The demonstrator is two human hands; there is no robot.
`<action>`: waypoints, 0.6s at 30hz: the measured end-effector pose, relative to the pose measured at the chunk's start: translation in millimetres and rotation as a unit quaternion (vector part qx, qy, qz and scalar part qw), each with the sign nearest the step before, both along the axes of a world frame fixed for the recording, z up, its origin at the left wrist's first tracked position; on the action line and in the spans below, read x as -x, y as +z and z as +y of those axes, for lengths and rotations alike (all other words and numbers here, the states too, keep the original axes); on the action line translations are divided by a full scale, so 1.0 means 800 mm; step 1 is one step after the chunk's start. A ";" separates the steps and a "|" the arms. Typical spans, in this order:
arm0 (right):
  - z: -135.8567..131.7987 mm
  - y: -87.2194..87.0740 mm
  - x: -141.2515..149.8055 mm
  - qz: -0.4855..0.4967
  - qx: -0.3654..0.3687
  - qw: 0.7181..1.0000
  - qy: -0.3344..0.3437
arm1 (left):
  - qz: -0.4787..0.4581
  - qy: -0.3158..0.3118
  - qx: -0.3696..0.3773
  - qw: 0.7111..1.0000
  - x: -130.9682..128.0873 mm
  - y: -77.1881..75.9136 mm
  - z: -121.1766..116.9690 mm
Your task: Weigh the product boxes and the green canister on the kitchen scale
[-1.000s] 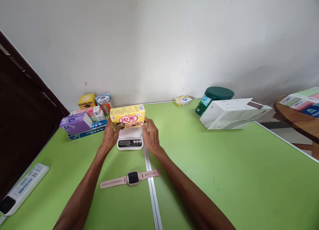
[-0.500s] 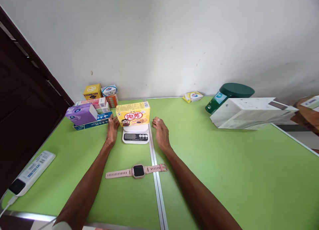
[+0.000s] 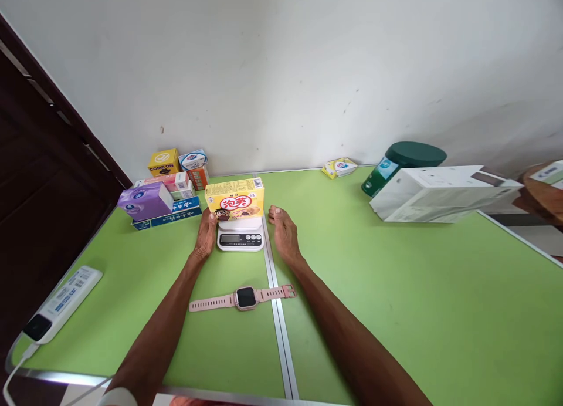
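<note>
Green table point(image 3: 396, 288): yellow box point(image 3: 235, 199) sits on white scale point(image 3: 240, 239), left of centre, seemingly jutting left. My right hand point(image 3: 285, 234) is loosely curled, empty, just right; left hand point(image 3: 206, 234) at box's left edge, can't tell if gripping. Thumb nudge could tip it.

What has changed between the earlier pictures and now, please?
The right hand let go of the yellow box and moved right, clear of it. The left hand also let go, then came back to the yellow box's left edge. The scale and the watch stayed put.
</note>
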State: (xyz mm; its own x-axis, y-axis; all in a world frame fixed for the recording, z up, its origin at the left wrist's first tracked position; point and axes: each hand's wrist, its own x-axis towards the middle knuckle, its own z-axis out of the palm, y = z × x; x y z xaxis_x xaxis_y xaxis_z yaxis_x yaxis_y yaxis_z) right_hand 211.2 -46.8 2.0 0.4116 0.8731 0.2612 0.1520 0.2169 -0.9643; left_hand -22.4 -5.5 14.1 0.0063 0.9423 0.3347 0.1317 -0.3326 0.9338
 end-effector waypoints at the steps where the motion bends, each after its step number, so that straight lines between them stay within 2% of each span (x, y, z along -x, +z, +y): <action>1: 0.000 -0.001 0.000 0.001 -0.003 1.000 -0.001 | 0.017 0.000 -0.004 1.000 -0.001 0.002 -0.002; 6: 0.002 -0.005 -0.001 -0.011 -0.017 1.000 0.001 | 0.082 -0.024 -0.019 0.996 -0.002 0.012 -0.007; 10: 0.003 -0.007 -0.003 -0.020 -0.022 1.000 0.009 | 0.115 -0.019 -0.016 0.993 -0.001 0.015 -0.007; 15: 0.001 -0.005 -0.002 0.004 -0.017 1.000 0.003 | 0.037 -0.025 -0.011 0.999 -0.001 0.013 -0.002; 18: 0.001 -0.003 -0.001 0.006 -0.019 1.000 0.002 | -0.032 -0.032 0.032 0.998 -0.001 0.010 0.001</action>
